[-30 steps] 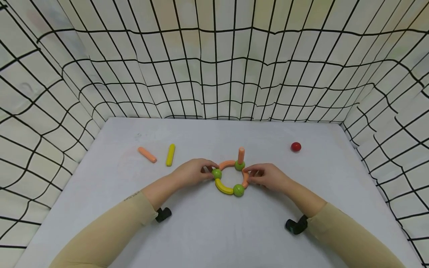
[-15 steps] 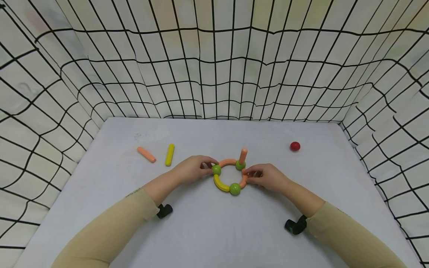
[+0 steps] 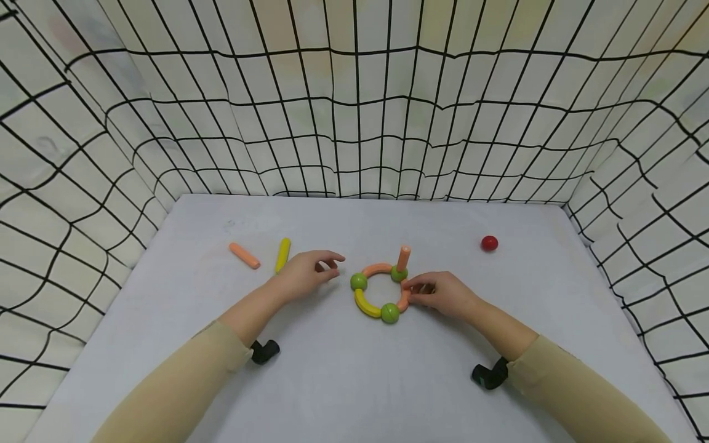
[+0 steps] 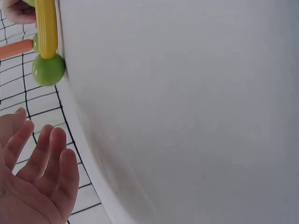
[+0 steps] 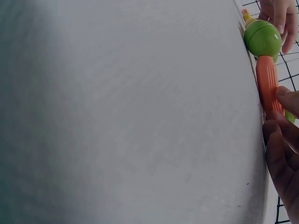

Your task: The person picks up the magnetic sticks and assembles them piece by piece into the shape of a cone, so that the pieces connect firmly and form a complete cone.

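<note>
White table cover (image 3: 354, 381), faint grey marks (image 3: 230, 222) toward far left corner; pale walls (image 3: 372, 77) at back and both sides, ruled with wavy black grid lines; red ball (image 3: 489, 243) on table, far right; loose orange rod (image 3: 244, 256), far left, lying aslant

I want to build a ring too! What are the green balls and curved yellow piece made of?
The green balls look like hard, glossy plastic: smooth, with a small highlight and thin seam on one. The curved yellow piece is probably plastic too, but more satiny, with grooves along it.
</note>
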{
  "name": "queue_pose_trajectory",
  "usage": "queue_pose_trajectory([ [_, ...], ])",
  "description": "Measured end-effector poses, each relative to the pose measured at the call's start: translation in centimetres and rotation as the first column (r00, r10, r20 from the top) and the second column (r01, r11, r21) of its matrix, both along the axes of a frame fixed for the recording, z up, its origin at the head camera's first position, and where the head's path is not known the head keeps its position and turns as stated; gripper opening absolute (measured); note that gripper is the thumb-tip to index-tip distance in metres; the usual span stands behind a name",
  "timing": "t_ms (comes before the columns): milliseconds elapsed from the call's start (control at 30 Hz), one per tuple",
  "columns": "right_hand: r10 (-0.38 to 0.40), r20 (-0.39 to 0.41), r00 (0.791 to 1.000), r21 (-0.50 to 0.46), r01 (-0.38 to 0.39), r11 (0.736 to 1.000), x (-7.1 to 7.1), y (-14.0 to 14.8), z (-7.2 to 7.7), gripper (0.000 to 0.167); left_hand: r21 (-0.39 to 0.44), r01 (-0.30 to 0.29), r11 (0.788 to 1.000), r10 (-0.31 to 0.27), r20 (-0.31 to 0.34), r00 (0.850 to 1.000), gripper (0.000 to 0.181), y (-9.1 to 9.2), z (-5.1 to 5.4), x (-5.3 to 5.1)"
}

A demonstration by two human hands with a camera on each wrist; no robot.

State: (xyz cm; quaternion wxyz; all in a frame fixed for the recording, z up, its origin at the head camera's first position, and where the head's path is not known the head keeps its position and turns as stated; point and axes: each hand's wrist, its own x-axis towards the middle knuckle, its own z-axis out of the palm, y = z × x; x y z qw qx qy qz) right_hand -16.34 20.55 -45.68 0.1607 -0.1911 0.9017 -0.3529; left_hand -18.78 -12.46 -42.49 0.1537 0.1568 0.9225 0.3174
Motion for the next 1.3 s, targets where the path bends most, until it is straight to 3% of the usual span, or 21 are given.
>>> queue_pose_trajectory([
  [133, -0.003, 0.006, 1.000, 0.000, 0.003, 1.000, 0.0, 0.1, -0.1, 0.027, -0.010, -0.065, 0.998, 0.065, -0.004, 0.998, 0.035, -1.1, 0.4, 0.1],
  [267, -0.001, 0.001, 1.000, 0.002, 0.001, 1.000, 0.0, 0.1, -0.1, 0.026, -0.056, -0.132, 0.990, 0.129, -0.053, 0.990, 0.036, -2.7, 0.6, -0.1],
  [500, 0.009, -0.019, 1.000, 0.006, -0.009, 1.000, 0.1, 0.1, -0.1, 0.025, -0.111, -0.236, 0.965, 0.220, -0.141, 0.965, 0.036, -5.4, 1.1, -0.6],
  [767, 0.011, -0.021, 1.000, 0.007, -0.011, 1.000, 0.1, 0.0, -0.1, 0.027, -0.155, -0.270, 0.950, 0.255, -0.110, 0.961, 0.040, -6.7, 1.6, -1.1],
  [1067, 0.004, -0.015, 1.000, -0.001, -0.005, 1.000, 0.1, 0.0, 0.0, 0.026, -0.215, -0.298, 0.930, 0.295, -0.045, 0.954, 0.044, -6.8, 1.0, -1.8],
  [1300, 0.003, -0.017, 1.000, -0.005, -0.003, 1.000, 0.2, -0.1, 0.0, 0.027, -0.260, -0.304, 0.916, 0.301, -0.051, 0.952, 0.051, -6.4, 0.7, -2.1],
])
